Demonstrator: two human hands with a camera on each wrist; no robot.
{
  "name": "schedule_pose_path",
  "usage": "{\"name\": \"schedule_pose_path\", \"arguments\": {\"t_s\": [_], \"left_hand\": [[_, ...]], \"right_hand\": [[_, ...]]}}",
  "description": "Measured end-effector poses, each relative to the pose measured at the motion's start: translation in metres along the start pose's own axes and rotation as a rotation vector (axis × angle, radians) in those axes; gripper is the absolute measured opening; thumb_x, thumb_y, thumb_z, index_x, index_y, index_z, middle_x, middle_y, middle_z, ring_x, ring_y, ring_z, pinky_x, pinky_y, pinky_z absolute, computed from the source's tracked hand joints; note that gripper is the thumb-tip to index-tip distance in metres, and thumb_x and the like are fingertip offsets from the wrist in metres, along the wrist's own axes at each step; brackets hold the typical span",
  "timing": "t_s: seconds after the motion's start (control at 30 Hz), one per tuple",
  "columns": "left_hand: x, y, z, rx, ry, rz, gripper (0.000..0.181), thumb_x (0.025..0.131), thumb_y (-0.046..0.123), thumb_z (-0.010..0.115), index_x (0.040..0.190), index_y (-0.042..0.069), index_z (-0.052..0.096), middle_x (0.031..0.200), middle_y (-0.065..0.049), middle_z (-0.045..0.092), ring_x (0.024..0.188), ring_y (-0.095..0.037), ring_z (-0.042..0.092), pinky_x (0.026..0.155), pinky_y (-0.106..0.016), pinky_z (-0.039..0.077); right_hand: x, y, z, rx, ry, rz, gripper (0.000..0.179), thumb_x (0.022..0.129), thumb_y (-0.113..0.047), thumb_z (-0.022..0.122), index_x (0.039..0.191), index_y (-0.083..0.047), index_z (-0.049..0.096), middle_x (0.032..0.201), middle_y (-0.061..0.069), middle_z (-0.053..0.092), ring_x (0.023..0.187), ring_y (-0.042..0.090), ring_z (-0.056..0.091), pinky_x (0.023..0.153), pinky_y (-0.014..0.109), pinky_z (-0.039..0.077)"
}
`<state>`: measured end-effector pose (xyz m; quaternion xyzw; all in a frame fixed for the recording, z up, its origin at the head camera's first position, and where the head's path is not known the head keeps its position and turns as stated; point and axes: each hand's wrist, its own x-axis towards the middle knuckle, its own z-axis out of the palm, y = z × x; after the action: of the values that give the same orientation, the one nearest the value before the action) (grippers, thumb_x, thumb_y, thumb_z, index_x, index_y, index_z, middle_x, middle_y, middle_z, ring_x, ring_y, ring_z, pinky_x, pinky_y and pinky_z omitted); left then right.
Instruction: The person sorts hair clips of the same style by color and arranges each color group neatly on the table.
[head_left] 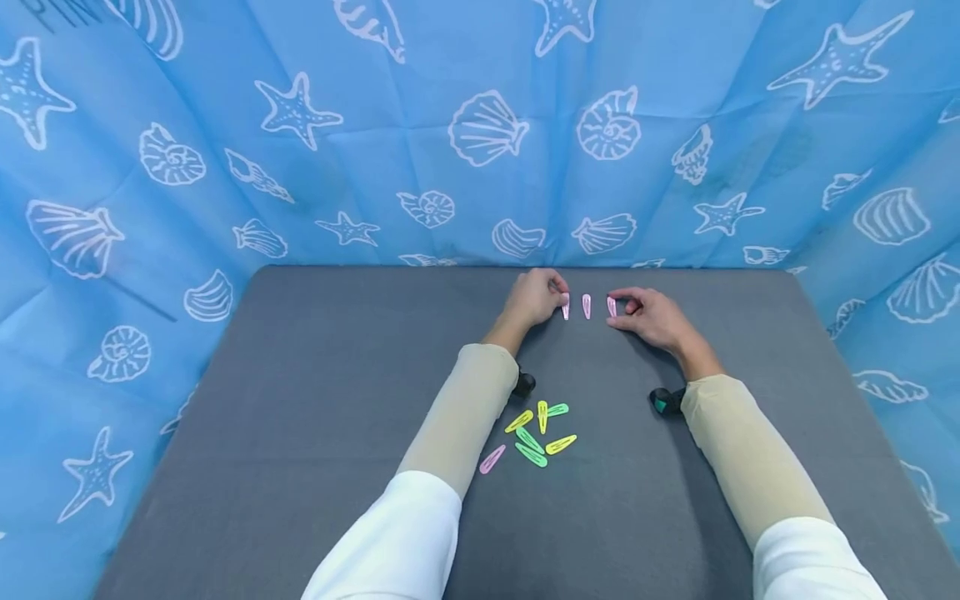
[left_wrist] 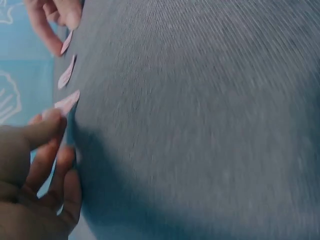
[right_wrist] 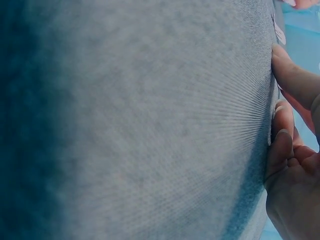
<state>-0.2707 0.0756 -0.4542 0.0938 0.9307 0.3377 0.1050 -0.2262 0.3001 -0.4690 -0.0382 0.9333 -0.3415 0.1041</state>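
Three pink snap hair clips stand in a row near the table's far edge. My left hand [head_left: 534, 296] pinches the left pink hair clip [head_left: 566, 308] between thumb and finger; the left wrist view shows its pointed end [left_wrist: 74, 98] sticking out past the thumb. My right hand [head_left: 652, 318] holds the right pink hair clip [head_left: 612, 307] at its two ends, finger at the far end and thumb at the near one. Between the hands lies the middle pink hair clip [head_left: 587, 306], untouched. In the right wrist view, the fingers mostly hide the right clip.
Closer to me on the grey table [head_left: 360, 375] lies a loose group: yellow clips [head_left: 561, 444], green clips [head_left: 531, 454] and one pink clip [head_left: 492, 459]. A blue curtain [head_left: 420, 150] printed with shells hangs right behind the far edge and along both sides.
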Motion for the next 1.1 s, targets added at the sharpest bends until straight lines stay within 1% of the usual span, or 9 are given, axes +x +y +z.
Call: {"name": "schedule_pose_path", "arguments": {"t_s": [0.17,0.33,0.4,0.47,0.6,0.7,0.8,0.93,1.1], "left_hand": [[-0.001,0.004,0.005,0.095,0.046,-0.057,0.006,0.099,0.029,0.069,0.101,0.025,0.072,0.092,0.009,0.069,0.083,-0.01,0.062,0.082,-0.031,0.049],[-0.001,0.003,0.008,0.121,0.06,-0.068,0.007,0.1,0.03,0.068,0.103,0.025,0.072,0.092,0.009,0.069,0.084,-0.01,0.062,0.085,-0.032,0.049],[-0.001,0.002,0.008,0.12,0.062,-0.071,0.01,0.099,0.029,0.068,0.107,0.026,0.073,0.098,0.009,0.07,0.089,-0.01,0.063,0.087,-0.032,0.05],[-0.001,0.001,0.007,0.115,0.069,-0.071,0.016,0.1,0.029,0.068,0.114,0.026,0.073,0.106,0.008,0.07,0.097,-0.01,0.063,0.09,-0.032,0.051],[-0.001,-0.001,0.002,0.121,0.089,-0.046,0.028,0.102,0.034,0.063,0.128,0.025,0.068,0.123,0.004,0.065,0.114,-0.014,0.061,0.098,-0.034,0.051],[-0.004,-0.001,-0.005,0.172,0.094,0.0,0.04,0.104,0.045,0.055,0.138,0.024,0.061,0.135,-0.001,0.059,0.126,-0.02,0.056,0.104,-0.038,0.048],[-0.009,0.0,-0.014,0.27,0.089,0.05,0.057,0.103,0.057,0.049,0.149,0.024,0.05,0.15,-0.005,0.05,0.138,-0.025,0.046,0.112,-0.042,0.043],[-0.025,-0.002,-0.029,0.397,0.072,0.142,0.075,0.1,0.068,0.044,0.161,0.026,0.03,0.165,-0.007,0.03,0.152,-0.03,0.029,0.121,-0.05,0.032],[-0.051,-0.01,-0.042,0.568,0.042,0.287,0.088,0.095,0.078,0.038,0.165,0.035,0.007,0.174,0.0,0.005,0.161,-0.033,0.005,0.129,-0.054,0.012]], "right_hand": [[0.002,-0.004,0.002,0.005,0.001,-0.005,0.05,0.096,-0.023,0.072,0.14,-0.004,0.058,0.1,0.011,0.052,0.083,0.024,0.048,0.077,0.036,0.039],[0.003,-0.007,0.004,-0.002,0.001,-0.002,0.05,0.096,-0.024,0.072,0.14,-0.005,0.058,0.102,0.011,0.052,0.087,0.025,0.047,0.079,0.037,0.037],[0.003,-0.007,0.005,-0.004,0.0,-0.002,0.05,0.096,-0.024,0.073,0.14,-0.005,0.058,0.102,0.011,0.052,0.087,0.024,0.047,0.079,0.037,0.037],[0.003,-0.007,0.005,0.003,-0.002,-0.004,0.051,0.096,-0.025,0.073,0.14,-0.004,0.058,0.101,0.011,0.052,0.087,0.024,0.046,0.078,0.036,0.036],[0.002,-0.006,0.005,0.013,-0.001,-0.008,0.051,0.096,-0.024,0.073,0.14,-0.003,0.058,0.101,0.011,0.051,0.087,0.023,0.046,0.079,0.036,0.037],[0.001,-0.003,0.003,0.014,-0.001,-0.011,0.051,0.096,-0.024,0.073,0.14,-0.002,0.058,0.1,0.011,0.051,0.087,0.023,0.045,0.08,0.037,0.036],[0.0,0.0,0.001,0.014,-0.005,-0.01,0.053,0.096,-0.026,0.073,0.14,-0.002,0.057,0.1,0.011,0.051,0.087,0.023,0.044,0.08,0.038,0.036],[0.0,-0.001,0.001,0.006,-0.01,-0.011,0.053,0.096,-0.027,0.073,0.141,-0.002,0.057,0.1,0.011,0.05,0.089,0.024,0.044,0.081,0.038,0.035],[-0.001,0.001,0.002,-0.004,0.001,-0.009,0.052,0.097,-0.025,0.072,0.141,-0.002,0.056,0.1,0.011,0.049,0.09,0.027,0.044,0.081,0.039,0.035]]}}
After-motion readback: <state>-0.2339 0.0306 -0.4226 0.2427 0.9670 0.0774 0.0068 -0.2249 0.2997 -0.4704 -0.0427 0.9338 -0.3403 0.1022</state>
